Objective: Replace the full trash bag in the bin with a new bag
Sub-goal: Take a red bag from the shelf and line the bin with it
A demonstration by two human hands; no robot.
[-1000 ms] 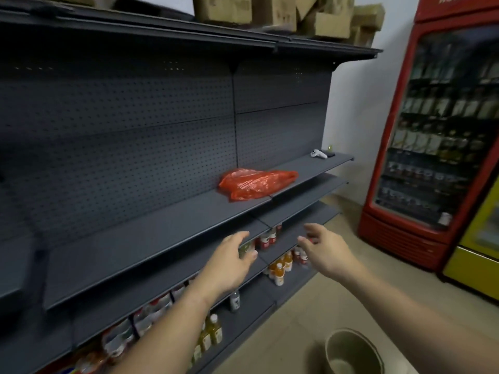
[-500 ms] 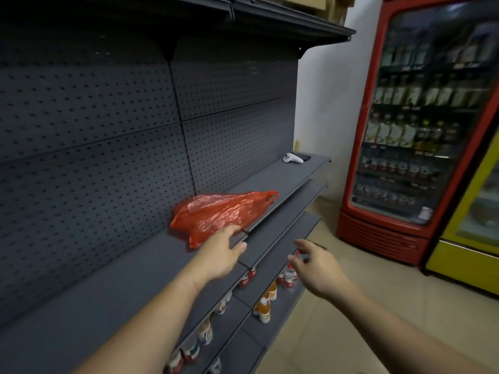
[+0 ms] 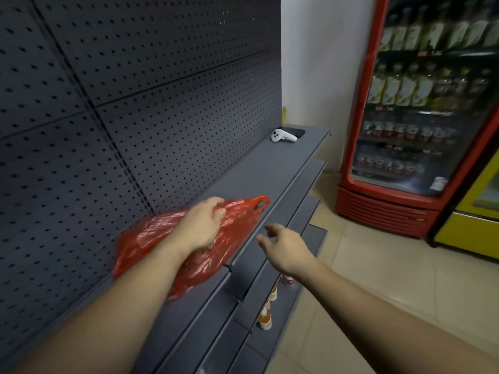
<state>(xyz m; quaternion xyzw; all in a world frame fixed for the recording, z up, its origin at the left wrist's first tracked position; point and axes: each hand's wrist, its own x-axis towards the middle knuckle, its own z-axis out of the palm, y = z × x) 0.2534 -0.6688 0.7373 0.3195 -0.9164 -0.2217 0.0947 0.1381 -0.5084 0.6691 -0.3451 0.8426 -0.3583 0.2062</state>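
A crumpled red plastic bag (image 3: 237, 228) lies on the grey shelf (image 3: 270, 168) against the pegboard, its handle loop pointing right. My left hand (image 3: 202, 225) rests on top of the bag with its fingers curled into the plastic. My right hand (image 3: 286, 244) hovers to the right of the bag, over the shelf's front edge, with its fingers spread and nothing in it. The bin is out of view.
A white controller (image 3: 282, 136) and a dark phone (image 3: 293, 131) lie at the shelf's far end. Lower shelves hold small bottles (image 3: 266, 317). A red drinks fridge (image 3: 421, 109) stands at the right, a yellow cabinet (image 3: 472, 233) beside it. The floor is tiled.
The view has moved closer and lower along the shelf. My left hand has reached forward onto the red bag and closed its fingers on it. My right hand has come nearer to the bag.
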